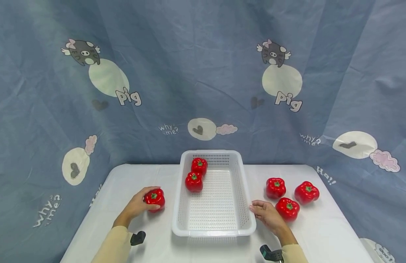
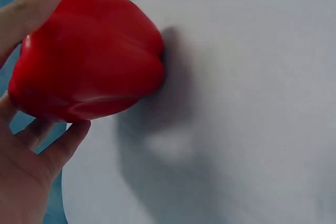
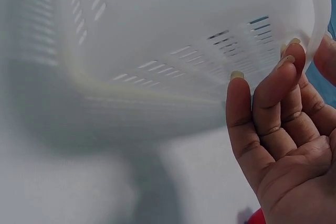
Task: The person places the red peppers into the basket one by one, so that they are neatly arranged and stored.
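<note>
On the left of the white table, my left hand (image 1: 137, 204) grips a red bell pepper (image 1: 154, 199), thumb on one side and fingers on the other. Its smooth red side (image 2: 89, 56) fills much of the left wrist view, with a shadow on the cloth beside it. A white plastic basket (image 1: 214, 233) with slotted walls stands in the middle. My right hand (image 1: 268, 216) holds the basket's right rim, fingers against the outer wall (image 3: 210, 51) and thumb at the edge. Inside the basket, two red peppers (image 1: 194, 182) touch at its left side.
Three more red peppers (image 1: 287, 209) rest on the table to the right of my right hand. Behind the table hangs a blue cloth (image 1: 203, 73) with pig prints. The white tabletop (image 1: 163, 244) extends in front of the basket.
</note>
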Motion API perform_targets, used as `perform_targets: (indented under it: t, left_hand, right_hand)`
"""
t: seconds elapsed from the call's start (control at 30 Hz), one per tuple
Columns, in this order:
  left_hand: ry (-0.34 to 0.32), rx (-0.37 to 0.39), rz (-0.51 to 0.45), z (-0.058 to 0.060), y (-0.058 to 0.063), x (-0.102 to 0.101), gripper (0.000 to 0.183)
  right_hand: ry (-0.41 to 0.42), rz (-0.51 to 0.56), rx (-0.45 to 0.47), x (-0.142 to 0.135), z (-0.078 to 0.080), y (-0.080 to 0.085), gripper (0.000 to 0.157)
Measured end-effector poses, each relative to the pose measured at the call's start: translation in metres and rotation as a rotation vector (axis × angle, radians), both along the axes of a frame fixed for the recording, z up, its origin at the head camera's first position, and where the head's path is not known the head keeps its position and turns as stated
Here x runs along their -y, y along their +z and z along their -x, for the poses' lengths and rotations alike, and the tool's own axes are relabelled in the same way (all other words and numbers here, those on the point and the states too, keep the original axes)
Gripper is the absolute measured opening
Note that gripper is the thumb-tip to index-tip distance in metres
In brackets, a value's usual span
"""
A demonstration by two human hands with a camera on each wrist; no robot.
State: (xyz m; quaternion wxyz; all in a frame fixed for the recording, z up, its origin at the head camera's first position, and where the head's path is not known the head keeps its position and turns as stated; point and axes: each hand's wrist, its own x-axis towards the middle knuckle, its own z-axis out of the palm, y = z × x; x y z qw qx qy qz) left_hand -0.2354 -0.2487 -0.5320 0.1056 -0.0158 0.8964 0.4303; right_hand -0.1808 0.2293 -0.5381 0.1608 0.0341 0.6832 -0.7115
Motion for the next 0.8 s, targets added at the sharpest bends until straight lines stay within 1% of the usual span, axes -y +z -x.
perform_targets:
  t: [0.17,0.3,0.47,0.7,0.8]
  left_hand:
    - [0.033,0.016,0.002,-0.0005,-0.0024,0.0013,0.081]
    - [0.033,0.014,-0.001,-0.0005,-0.0054,0.0019,0.079]
    - [0.030,-0.001,0.001,-0.0015,-0.0045,0.0000,0.075]
    - [0.029,-0.035,0.078,0.0001,-0.0040,-0.0024,0.075]
    - [0.027,-0.039,0.089,0.0001,-0.0038,-0.0027,0.076]
  right_hand:
    - [-0.032,-0.009,0.018,0.0022,-0.0008,-0.0005,0.041]
    - [-0.045,-0.015,0.017,0.0026,-0.0010,-0.0007,0.042]
    - [-0.050,-0.024,0.020,0.0031,-0.0001,-0.0017,0.042]
    - [-0.033,-0.036,0.014,0.0030,0.0003,-0.0017,0.043]
    - [-0.029,-0.037,0.010,0.0025,0.0008,-0.0013,0.043]
